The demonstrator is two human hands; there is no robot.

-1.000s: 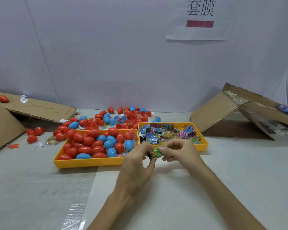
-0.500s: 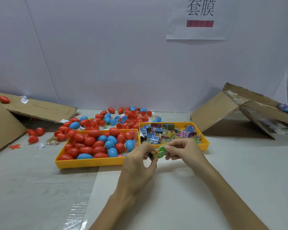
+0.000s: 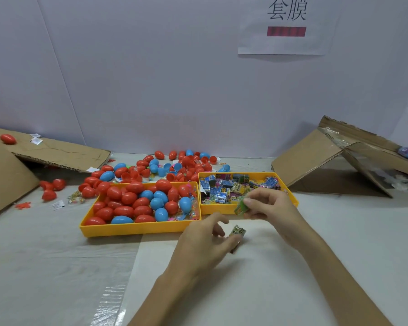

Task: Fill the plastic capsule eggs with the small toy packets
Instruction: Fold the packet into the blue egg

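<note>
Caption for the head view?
Right hand pinches a green packet, left hand holds a second packet, near two yellow trays.

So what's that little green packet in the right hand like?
The green packet is small, glossy, with printing too blurred to read. The right hand pinches it, tilted, in the air before the front wall of the yellow packet tray. Nothing else touches it; the left hand holds a second packet apart, lower down.
</note>
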